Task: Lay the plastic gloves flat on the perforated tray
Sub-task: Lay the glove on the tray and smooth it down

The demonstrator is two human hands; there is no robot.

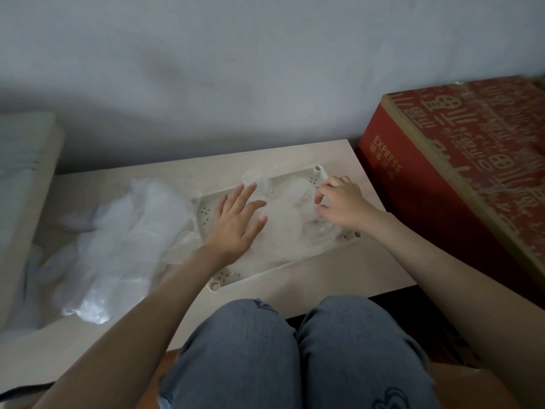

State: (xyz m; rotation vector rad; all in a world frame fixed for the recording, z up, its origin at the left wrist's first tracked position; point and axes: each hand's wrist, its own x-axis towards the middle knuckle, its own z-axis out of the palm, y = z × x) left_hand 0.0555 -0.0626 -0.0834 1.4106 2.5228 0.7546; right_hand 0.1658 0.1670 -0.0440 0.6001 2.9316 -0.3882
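A seated person's knees (pixel 295 355), in grey-blue jeans, fill the 6 o'clock edge of the head view, drawn up to the near edge of a pale wooden table (pixel 333 276). Two bare forearms reach forward over it, the left from 7 o'clock and the right from 4 o'clock.

At the centre of the table sits the perforated tray (pixel 295 264). It is cream-coloured and rectangular, turned so its long sides run from 8 o'clock to 2 o'clock. Clusters of small holes mark its corners, and a short round post stands at the near-left and far-right corners.

The plastic gloves (pixel 286 214), thin, clear and crumpled, lie inside the tray and cover most of its floor. A flap of film rises over the far rim at 12 o'clock. How many gloves there are cannot be told.

The left hand (pixel 236 222) lies palm down on the film at the tray's 9 o'clock end, fingers straight and spread wide. The right hand (pixel 342 205) is at the 3 o'clock end, fingers curled, thumb and forefinger pinching the film.

At 9 o'clock of the tray, right up against its left end, a heap of clear plastic (pixel 124 240) sprawls toward the table's near-left edge. Beyond the table's right edge, at 2 o'clock, stands a red carton (pixel 442 160) printed with pale characters and the word EXPRESS. A pale padded edge (pixel 26 172) shows at the frame's 9 o'clock. A grey wall (pixel 265 69) closes the far side.
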